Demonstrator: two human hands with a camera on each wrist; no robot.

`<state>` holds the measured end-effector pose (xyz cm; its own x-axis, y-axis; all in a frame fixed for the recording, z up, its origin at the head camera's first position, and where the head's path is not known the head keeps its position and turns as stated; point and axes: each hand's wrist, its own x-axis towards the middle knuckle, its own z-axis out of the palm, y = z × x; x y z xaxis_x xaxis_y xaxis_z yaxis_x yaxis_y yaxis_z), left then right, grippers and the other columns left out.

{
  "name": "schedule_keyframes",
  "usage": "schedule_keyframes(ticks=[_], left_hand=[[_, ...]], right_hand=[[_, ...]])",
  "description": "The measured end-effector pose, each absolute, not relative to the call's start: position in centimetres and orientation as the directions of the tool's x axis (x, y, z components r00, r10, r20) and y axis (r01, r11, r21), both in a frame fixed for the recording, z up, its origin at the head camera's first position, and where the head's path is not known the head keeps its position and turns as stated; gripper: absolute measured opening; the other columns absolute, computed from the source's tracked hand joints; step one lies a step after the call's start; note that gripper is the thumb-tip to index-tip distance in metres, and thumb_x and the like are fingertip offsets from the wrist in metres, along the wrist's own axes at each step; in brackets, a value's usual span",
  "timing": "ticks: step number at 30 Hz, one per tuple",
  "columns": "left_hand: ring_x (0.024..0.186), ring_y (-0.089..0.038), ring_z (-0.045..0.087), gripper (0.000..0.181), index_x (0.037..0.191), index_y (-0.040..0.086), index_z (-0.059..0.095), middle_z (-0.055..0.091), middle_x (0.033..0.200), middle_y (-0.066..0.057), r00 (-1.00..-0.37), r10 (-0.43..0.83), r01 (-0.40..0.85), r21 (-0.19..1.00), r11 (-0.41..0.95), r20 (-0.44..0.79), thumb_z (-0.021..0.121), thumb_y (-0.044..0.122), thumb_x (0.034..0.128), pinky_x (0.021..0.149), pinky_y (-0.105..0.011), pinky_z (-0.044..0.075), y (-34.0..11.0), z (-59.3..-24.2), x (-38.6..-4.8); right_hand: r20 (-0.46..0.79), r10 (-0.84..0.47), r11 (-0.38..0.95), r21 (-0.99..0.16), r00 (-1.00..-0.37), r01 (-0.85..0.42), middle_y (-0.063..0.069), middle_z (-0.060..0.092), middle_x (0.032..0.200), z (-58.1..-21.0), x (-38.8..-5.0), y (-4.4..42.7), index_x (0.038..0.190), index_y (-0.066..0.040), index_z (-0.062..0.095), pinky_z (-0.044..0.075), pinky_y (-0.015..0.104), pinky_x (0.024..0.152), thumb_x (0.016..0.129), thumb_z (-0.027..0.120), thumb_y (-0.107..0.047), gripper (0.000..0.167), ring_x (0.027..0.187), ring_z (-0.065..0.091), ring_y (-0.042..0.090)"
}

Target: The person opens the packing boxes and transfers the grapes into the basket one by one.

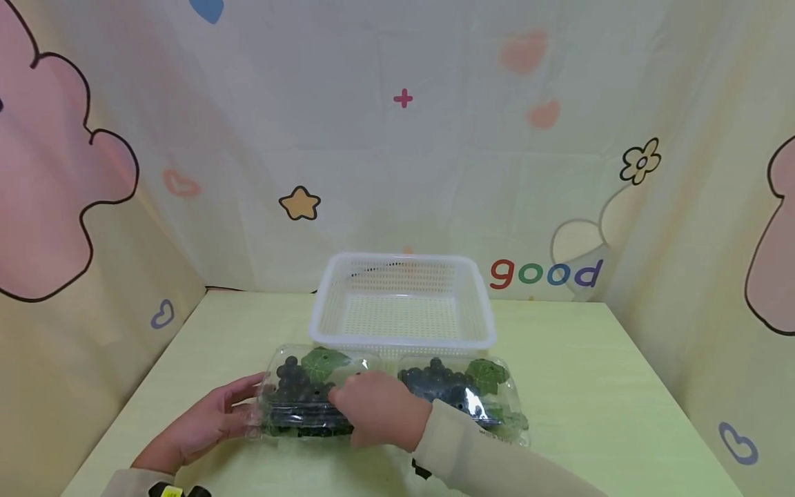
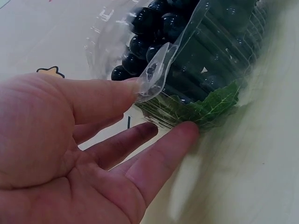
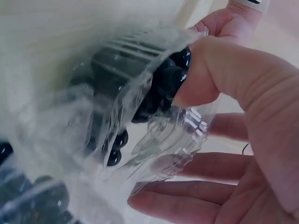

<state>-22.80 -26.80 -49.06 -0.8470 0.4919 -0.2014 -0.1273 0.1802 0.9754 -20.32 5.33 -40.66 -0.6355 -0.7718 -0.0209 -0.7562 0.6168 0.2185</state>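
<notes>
A clear plastic clamshell box (image 1: 298,395) of dark grapes with green leaves sits on the table in front of me. At its left end is my left hand (image 1: 214,420); in the left wrist view the thumb (image 2: 105,99) presses the corner tab of the lid while fingertips touch the leafy underside. My right hand (image 1: 381,408) grips the same box from the right, thumb on the near side of the lid and fingers along its far side, as the right wrist view shows. Whether the lid is unfastened is hard to tell.
A second clear box of grapes (image 1: 441,379) stands to the right, partly behind my right forearm. Behind both boxes is a white slotted plastic basket (image 1: 404,342). Printed curtains (image 1: 397,172) hang at the back and sides of the pale table (image 1: 596,400).
</notes>
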Motion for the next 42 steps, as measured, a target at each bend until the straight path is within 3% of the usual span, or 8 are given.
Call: schedule_keyframes(ticks=[6,14,18,24,31,36,42], left_hand=[[0.115,-0.01,0.063,0.08,0.159,-0.008,0.014,0.023,0.157,-0.039,-0.867,0.46,-0.126,0.978,0.169,-0.191,0.064,0.011,0.1,0.091,-0.037,0.059,-26.6,-49.0,-22.6],[0.115,-0.022,0.066,0.07,0.152,-0.011,0.033,0.046,0.148,-0.034,-0.947,0.23,-0.163,0.951,0.263,-0.226,0.069,0.013,0.0969,0.087,-0.035,0.061,-24.8,-49.2,-20.9],[0.115,-0.026,0.067,0.059,0.147,-0.008,0.046,0.06,0.138,-0.026,-0.974,0.105,-0.164,0.941,0.295,-0.202,0.069,0.009,0.0946,0.084,-0.034,0.062,-23.7,-49.4,-20.3],[0.101,-0.023,0.071,0.043,0.138,-0.011,0.053,0.067,0.125,-0.026,-0.98,-0.02,-0.193,0.919,0.342,-0.198,0.056,0.003,0.0975,0.078,-0.035,0.062,-23.8,-48.9,-20.6],[0.106,-0.025,0.07,0.037,0.132,-0.013,0.056,0.065,0.127,-0.029,-0.984,-0.022,-0.173,0.897,0.406,-0.179,0.054,0.003,0.0991,0.078,-0.035,0.063,-25.2,-48.6,-21.9],[0.099,-0.021,0.07,0.038,0.133,-0.012,0.057,0.067,0.123,-0.027,-0.989,0.009,-0.127,0.865,0.486,-0.15,0.054,0.005,0.0995,0.074,-0.032,0.062,-26.5,-48.3,-23.2],[0.1,-0.023,0.07,0.038,0.134,-0.011,0.056,0.066,0.125,-0.028,-0.988,0.058,-0.087,0.834,0.546,-0.141,0.051,0.008,0.1014,0.075,-0.034,0.062,-28.2,-48.0,-24.7]], right_hand=[[0.024,-0.784,0.611,0.209,-0.621,-0.763,-0.009,0.042,0.058,-40.7,-20.6,5.9,0.097,-0.022,0.067,0.022,0.025,0.048,0.072,0.078,-0.018,0.028,0.052,0.024,0.008],[0.112,-0.788,0.608,0.303,-0.606,-0.734,-0.008,0.053,0.066,-41.2,-20.3,6.6,0.127,-0.025,0.067,0.014,0.025,0.048,0.076,0.068,-0.02,0.051,0.053,0.019,0.009],[0.147,-0.777,0.627,0.267,-0.613,-0.732,-0.008,0.055,0.071,-41.2,-20.2,6.9,0.127,-0.026,0.067,0.014,0.024,0.048,0.075,0.066,-0.02,0.052,0.054,0.019,0.008],[0.244,-0.779,0.62,0.158,-0.578,-0.768,-0.01,0.045,0.067,-40.8,-20.7,7.0,0.121,-0.024,0.067,0.012,0.022,0.048,0.078,0.066,-0.022,0.043,0.052,0.018,0.006],[0.3,-0.768,0.61,0.069,-0.567,-0.79,-0.01,0.046,0.066,-40.2,-21.3,6.2,0.118,-0.022,0.069,0.012,0.022,0.05,0.081,0.066,-0.021,0.037,0.052,0.014,0.006],[0.317,-0.75,0.61,-0.007,-0.58,-0.792,-0.011,0.042,0.061,-39.4,-21.8,5.3,0.121,-0.022,0.07,0.013,0.022,0.05,0.085,0.067,-0.024,0.037,0.051,0.018,0.006],[0.291,-0.712,0.614,-0.183,-0.639,-0.768,-0.012,0.04,0.053,-38.2,-22.5,4.2,0.127,-0.018,0.07,0.021,0.019,0.047,0.088,0.068,-0.027,0.04,0.048,0.026,0.003]])
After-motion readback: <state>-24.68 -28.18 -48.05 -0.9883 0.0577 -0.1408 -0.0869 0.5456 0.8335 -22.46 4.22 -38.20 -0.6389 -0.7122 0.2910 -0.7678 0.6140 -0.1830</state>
